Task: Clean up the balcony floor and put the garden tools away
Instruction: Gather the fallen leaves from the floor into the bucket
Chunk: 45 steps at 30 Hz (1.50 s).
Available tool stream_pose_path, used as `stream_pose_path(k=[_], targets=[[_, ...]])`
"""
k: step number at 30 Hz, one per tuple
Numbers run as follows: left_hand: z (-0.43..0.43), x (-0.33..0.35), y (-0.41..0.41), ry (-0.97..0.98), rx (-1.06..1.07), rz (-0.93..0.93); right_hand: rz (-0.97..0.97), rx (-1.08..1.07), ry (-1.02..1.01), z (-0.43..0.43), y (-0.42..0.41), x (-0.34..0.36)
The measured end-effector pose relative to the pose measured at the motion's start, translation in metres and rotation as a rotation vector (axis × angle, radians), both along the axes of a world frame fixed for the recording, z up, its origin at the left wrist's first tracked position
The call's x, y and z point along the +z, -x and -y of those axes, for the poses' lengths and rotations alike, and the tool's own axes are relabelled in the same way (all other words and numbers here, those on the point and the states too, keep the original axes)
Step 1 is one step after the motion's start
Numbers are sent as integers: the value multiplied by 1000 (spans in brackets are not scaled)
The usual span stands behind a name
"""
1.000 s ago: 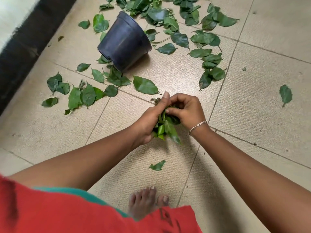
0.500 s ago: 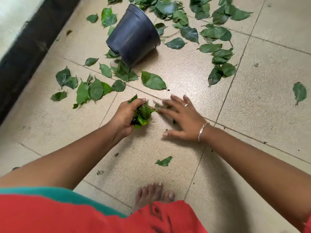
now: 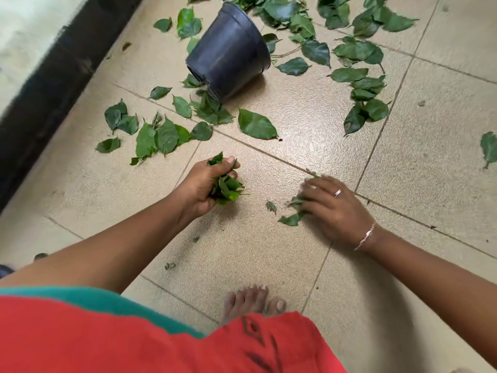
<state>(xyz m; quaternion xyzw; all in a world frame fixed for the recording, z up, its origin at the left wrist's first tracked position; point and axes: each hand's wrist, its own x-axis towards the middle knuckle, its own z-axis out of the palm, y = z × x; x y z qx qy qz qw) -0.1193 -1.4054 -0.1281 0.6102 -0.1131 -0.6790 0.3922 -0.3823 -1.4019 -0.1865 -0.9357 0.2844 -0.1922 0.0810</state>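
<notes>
Two jobs: left hand (image 3: 208, 185) clenches its leaf bunch (image 3: 228, 188); right hand (image 3: 334, 208), spread flat, should rake scraps (image 3: 291, 218) together before pinching

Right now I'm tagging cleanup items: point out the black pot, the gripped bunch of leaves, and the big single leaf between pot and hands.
black pot (image 3: 228, 53), head view, middle of its side wall
bunch of leaves (image 3: 226, 188), head view, crumpled leaves at its lower end
big single leaf (image 3: 255, 125), head view, centre of its blade
</notes>
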Motion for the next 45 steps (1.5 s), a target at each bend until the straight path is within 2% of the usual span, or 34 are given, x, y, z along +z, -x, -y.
stream_pose_path(k=[4, 6, 9, 12, 14, 16, 19, 21, 23, 25, 27, 30, 32, 34, 38, 40, 42, 45], targets=[[1, 1, 9, -51, -9, -40, -52, -162, -315, 16, 12, 0], [2, 1, 16, -51, -36, -44, -153, -183, -392, 12, 6, -1], [2, -3, 23, -43, -76, -36, -360, -72, -319, -4, -12, -5], [8, -5, 30, 23, -151, 82, -376, 105, -192, -13, -23, -8], [18, -5, 33, 95, -184, 167, -301, 212, -149, -10, -22, -10], [32, -5, 36, 237, -254, 396, -186, 289, -182, -5, -14, -9], [56, -10, 36, 470, -487, 1046, -135, 264, -247, 6, -7, -5], [70, -16, 35, 524, -680, 1245, -110, 184, -229, 11, -11, 3], [78, -24, 32, 498, -849, 1366, -16, 6, -294, 20, -18, 14], [80, -30, 29, 495, -896, 1441, 216, -303, -506, 30, -20, 26], [80, -31, 28, 513, -854, 1464, 346, -622, -832, 41, -17, 31], [79, -31, 27, 552, -848, 1514, 378, -708, -1032, 54, -11, 32], [77, -29, 30, 570, -777, 1452, 502, -738, -1157, 61, -12, 33], [71, -23, 40, 545, -591, 1256, 729, -809, -1328, 68, -16, 36], [64, -11, 72, 357, -208, 576, 1031, -933, -1462, 88, -26, 44], [69, -4, 85, 219, -46, 313, 1163, -946, -1518, 98, -35, 46], [75, 2, 93, 105, 91, 179, 1245, -924, -1580, 106, -42, 45], [76, 14, 96, 28, 196, 112, 1284, -883, -1680, 111, -44, 48]])
